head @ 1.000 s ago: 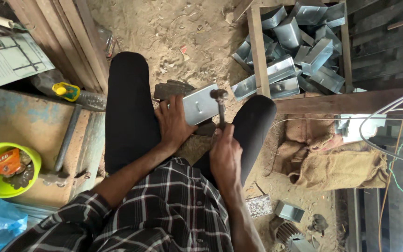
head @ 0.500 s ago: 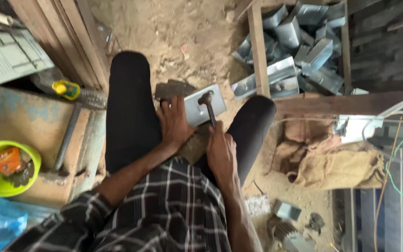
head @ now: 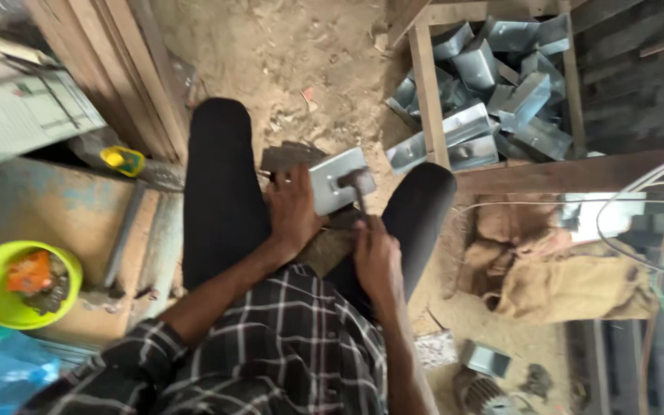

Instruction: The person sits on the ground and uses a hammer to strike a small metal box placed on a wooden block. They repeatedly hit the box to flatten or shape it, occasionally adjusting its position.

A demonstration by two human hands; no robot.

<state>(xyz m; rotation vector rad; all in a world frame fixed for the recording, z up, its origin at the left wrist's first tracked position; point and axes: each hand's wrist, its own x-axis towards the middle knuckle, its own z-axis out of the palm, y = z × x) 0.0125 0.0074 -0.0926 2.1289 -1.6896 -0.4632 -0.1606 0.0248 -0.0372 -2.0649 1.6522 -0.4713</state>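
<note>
A dark shirt [head: 270,353] checked with thin white lines is worn, its sleeves pushed up above the forearms. Both legs are covered by plain black trousers [head: 220,192]. Both hands are left bare, without gloves.

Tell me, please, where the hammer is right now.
In the head view the hammer is near the centre, between the person's knees: the right hand grips its handle and its head rests on the grey metal piece that the left hand steadies.

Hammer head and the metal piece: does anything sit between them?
Nothing visible does. The hammer in the right hand meets the grey metal piece directly; the left hand grips only its left edge.
</note>
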